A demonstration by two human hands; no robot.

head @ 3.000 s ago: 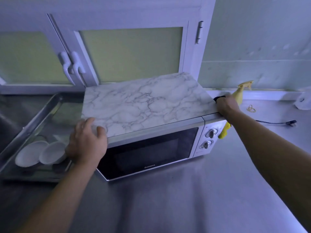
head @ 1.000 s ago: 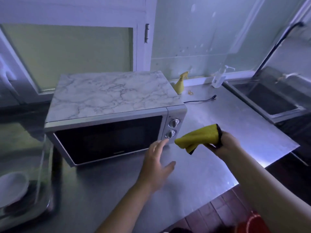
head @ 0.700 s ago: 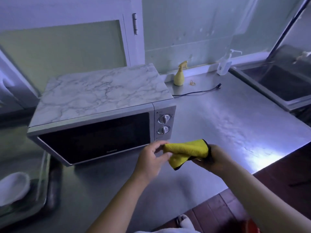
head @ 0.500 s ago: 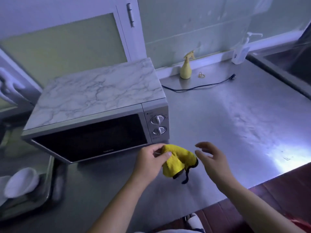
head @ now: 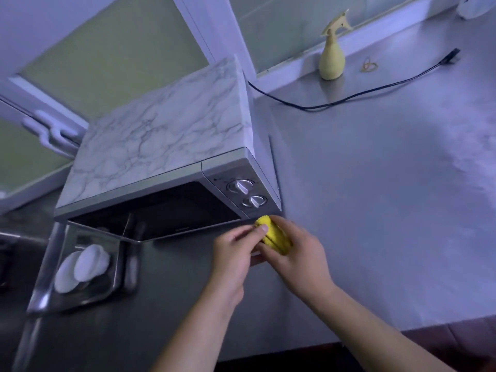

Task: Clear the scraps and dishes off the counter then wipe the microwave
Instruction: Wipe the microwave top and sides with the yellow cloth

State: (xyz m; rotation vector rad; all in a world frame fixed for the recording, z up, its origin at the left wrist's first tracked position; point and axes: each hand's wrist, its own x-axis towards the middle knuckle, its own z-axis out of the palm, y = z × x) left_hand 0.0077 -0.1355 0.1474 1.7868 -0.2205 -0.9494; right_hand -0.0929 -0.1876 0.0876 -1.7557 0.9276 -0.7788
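Microwave (head: 166, 157), silver body with marble-pattern top, sits on grey steel table (head: 389, 183), dark door facing person. Black power cord (head: 349, 99) trails loose behind: snag risk if wiping shifts oven. Left hand (head: 236, 251) and right hand (head: 298, 253) fingers clamped on bunched yellow cloth (head: 273, 234) below control knobs (head: 247, 193); careless swipe could turn them.

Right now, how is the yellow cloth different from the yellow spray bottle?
The yellow cloth is soft and bunched up, while the spray bottle is hard and stands upright. The cloth is held in the grip of both the left hand and right hand, just in front of the microwave; the bottle stands alone on the counter by the back wall. Both are yellow.
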